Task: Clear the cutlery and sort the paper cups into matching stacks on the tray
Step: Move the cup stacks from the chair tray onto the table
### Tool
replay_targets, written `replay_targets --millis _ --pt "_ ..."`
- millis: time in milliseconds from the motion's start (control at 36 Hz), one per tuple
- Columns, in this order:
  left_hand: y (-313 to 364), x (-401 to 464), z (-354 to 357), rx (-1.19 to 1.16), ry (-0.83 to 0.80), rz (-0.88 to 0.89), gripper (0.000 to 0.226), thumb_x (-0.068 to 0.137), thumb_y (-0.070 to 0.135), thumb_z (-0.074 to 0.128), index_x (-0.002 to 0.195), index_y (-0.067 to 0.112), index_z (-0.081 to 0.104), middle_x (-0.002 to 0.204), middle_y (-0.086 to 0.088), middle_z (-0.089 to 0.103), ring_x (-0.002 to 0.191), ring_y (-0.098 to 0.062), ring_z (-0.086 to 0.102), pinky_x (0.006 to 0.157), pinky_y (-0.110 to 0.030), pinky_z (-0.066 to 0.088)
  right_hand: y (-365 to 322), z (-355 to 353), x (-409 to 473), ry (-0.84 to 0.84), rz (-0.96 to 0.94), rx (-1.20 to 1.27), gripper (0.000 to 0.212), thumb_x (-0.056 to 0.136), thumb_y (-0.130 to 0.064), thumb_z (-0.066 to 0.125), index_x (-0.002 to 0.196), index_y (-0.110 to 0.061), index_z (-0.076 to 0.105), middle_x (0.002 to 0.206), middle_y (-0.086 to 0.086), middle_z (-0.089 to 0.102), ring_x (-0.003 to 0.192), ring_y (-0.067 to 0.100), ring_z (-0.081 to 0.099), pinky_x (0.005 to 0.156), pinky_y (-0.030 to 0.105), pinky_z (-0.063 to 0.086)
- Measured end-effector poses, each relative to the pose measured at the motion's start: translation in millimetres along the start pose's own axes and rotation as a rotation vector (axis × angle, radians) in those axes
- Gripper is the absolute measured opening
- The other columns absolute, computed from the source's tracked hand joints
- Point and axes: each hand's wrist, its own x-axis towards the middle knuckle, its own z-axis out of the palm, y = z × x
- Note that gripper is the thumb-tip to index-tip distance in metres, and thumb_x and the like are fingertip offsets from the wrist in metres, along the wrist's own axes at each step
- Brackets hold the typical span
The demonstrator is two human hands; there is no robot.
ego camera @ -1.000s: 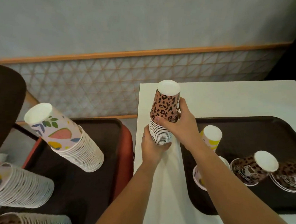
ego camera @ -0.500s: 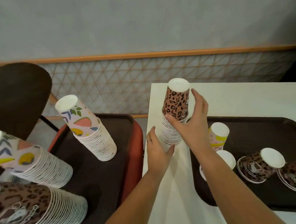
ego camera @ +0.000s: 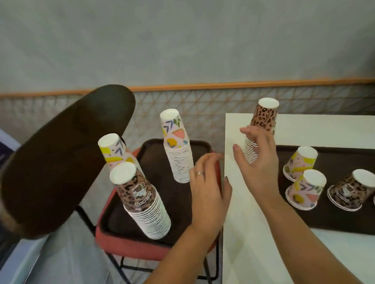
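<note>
A leopard-print cup stack (ego camera: 262, 127) stands upside down on the white table (ego camera: 325, 130). My right hand (ego camera: 257, 159) is beside it with fingers spread and relaxed, holding nothing. My left hand (ego camera: 207, 189) hovers open over the gap between table and chair. On the left tray (ego camera: 154, 153) stand a leopard stack (ego camera: 142, 202), a floral stack (ego camera: 177, 147) and another floral stack (ego camera: 114, 149). On the right tray (ego camera: 347, 159) sit two floral cups (ego camera: 300, 164) (ego camera: 304, 189) and leopard cups (ego camera: 352, 189) upside down.
The left tray rests on a red chair seat (ego camera: 131, 247) with black legs. A dark chair back (ego camera: 57, 159) rises at the left. A patterned wall panel (ego camera: 201, 105) runs behind. The table's left edge lies between my hands.
Both hands have let go of the leopard stack on the table and pulled away from it. My view has swung left, so the chair tray's stacks show more fully.
</note>
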Motion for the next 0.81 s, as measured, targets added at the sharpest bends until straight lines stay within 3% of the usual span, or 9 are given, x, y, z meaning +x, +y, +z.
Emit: replay_targets --millis 111,222,333,389,472,528,611,694,806 --pt "3.0 -7.7 -51.8 0.056 0.072 0.071 0.045 0.082 0.006 0.058 0.125 0.016 0.049 0.128 -0.001 0.05 0.113 -0.014 0.04 0.101 -0.027 0.035 -26.0 18.3 -24.1 -0.044 0.003 0.024 0.03 0.082 -0.014 0.059 0.112 -0.016 0.058 0.111 -0.006 0.05 0.106 0.01 0.053 0.092 0.028 0.046" --pt "-2.8 -9.3 -91.4 0.114 0.17 0.117 0.043 0.081 0.016 0.058 0.124 0.015 0.049 0.126 -0.004 0.053 0.112 -0.018 0.042 0.099 -0.029 0.034 -41.6 38.7 -44.8 -0.244 0.024 0.04 0.043 0.079 -0.011 0.063 0.119 -0.02 0.053 0.111 -0.012 0.045 0.104 -0.004 0.048 0.09 0.01 0.041" --pt "-25.6 -13.7 -125.7 0.132 0.253 0.045 0.053 0.078 0.026 0.061 0.127 0.011 0.045 0.133 -0.005 0.043 0.122 -0.021 0.039 0.112 -0.028 0.023 -56.7 65.6 -70.5 -0.424 0.158 0.124 0.05 0.082 -0.015 0.067 0.128 -0.021 0.047 0.128 -0.006 0.047 0.113 0.007 0.052 0.09 0.018 0.042" --pt "-42.5 -16.9 -137.7 0.108 0.261 -0.017 0.06 0.077 0.033 0.058 0.131 0.012 0.04 0.137 -0.002 0.034 0.129 -0.021 0.034 0.112 -0.043 0.029 -67.1 78.0 -76.7 -0.44 0.199 0.162 0.05 0.084 -0.019 0.066 0.129 -0.024 0.044 0.134 -0.006 0.046 0.117 0.007 0.051 0.09 0.017 0.041" --pt "-71.1 -24.1 -148.5 0.069 0.191 -0.111 0.073 0.076 0.041 0.056 0.138 0.01 0.033 0.144 -0.006 0.026 0.136 -0.024 0.027 0.111 -0.044 0.031 -86.6 93.7 -77.2 -0.447 0.218 0.192 0.055 0.083 -0.023 0.067 0.132 -0.025 0.042 0.135 -0.009 0.046 0.119 0.009 0.048 0.096 0.024 0.041" --pt "-91.0 -32.5 -151.1 0.053 0.107 -0.157 0.082 0.077 0.052 0.056 0.141 0.008 0.029 0.148 -0.01 0.024 0.14 -0.024 0.023 0.114 -0.038 0.027 -96.8 104.1 -75.8 -0.484 0.219 0.182 0.061 0.082 -0.024 0.069 0.135 -0.022 0.039 0.136 -0.008 0.044 0.122 0.011 0.046 0.096 0.022 0.037" --pt "-117.8 -48.2 -147.9 0.025 -0.019 -0.285 0.1 0.071 0.065 0.058 0.145 0.008 0.022 0.151 -0.01 0.023 0.141 -0.024 0.023 0.114 -0.04 0.03 -104.1 122.7 -74.6 -0.543 0.21 0.134 0.075 0.077 -0.03 0.074 0.14 -0.023 0.033 0.141 -0.005 0.042 0.126 0.011 0.041 0.097 0.022 0.033" --pt "-133.8 -59.8 -138.2 -0.012 -0.124 -0.405 0.107 0.065 0.055 0.074 0.146 0.013 0.019 0.15 -0.007 0.025 0.14 -0.023 0.026 0.111 -0.033 0.028 -104.4 139.9 -77.0 -0.56 0.2 0.114 0.084 0.071 -0.033 0.078 0.14 -0.026 0.032 0.14 -0.005 0.044 0.126 0.009 0.042 0.101 0.024 0.035" --pt "-144.0 -67.3 -123.1 -0.083 -0.193 -0.496 0.111 0.061 0.035 0.085 0.146 0.015 0.017 0.15 -0.005 0.028 0.138 -0.017 0.029 0.106 -0.022 0.026 -97.0 151.3 -85.9 -0.555 0.139 0.077 0.068 0.071 -0.027 0.078 0.129 -0.022 0.043 0.125 -0.006 0.055 0.115 0.007 0.051 0.096 0.024 0.045"
